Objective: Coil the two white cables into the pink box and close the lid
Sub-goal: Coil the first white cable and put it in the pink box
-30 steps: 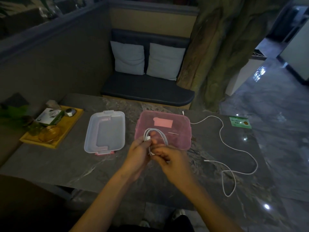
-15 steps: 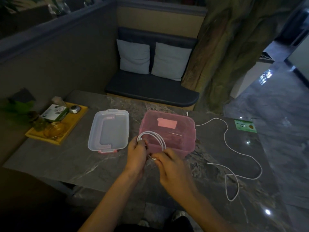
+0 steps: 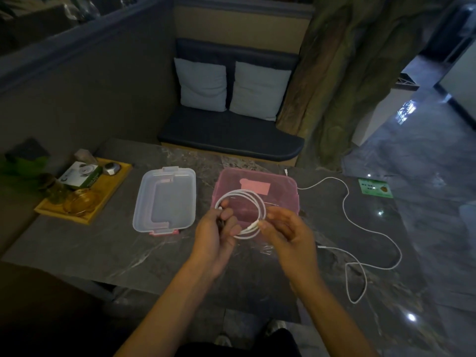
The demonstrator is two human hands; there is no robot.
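Step in hand: coiling the first of the two white cables. The coiled cable (image 3: 240,215) is held as a round loop of several turns just above the near edge of the pink box (image 3: 280,186), which stands open at the centre of the table (image 3: 103,243). The left hand (image 3: 216,235) grips the loop at its 9 o'clock side, fingers curled round the turns. The right hand (image 3: 286,230) pinches the cable's end plug at about 4 o'clock on the loop, between thumb and fingertip.

The second cable (image 3: 360,228) lies loose and uncoiled on the table at the box's 3 to 4 o'clock, one end near the box's far right corner. The clear lid (image 3: 164,199) rests apart from the box, at its 9 o'clock.

Judgement: the first coil looks nearly complete. The next move calls for tucking the free end into the loop so it holds, then lowering the coil flat into the box. A loose end may let the turns spring open. The second cable and the lid are not yet dealt with.
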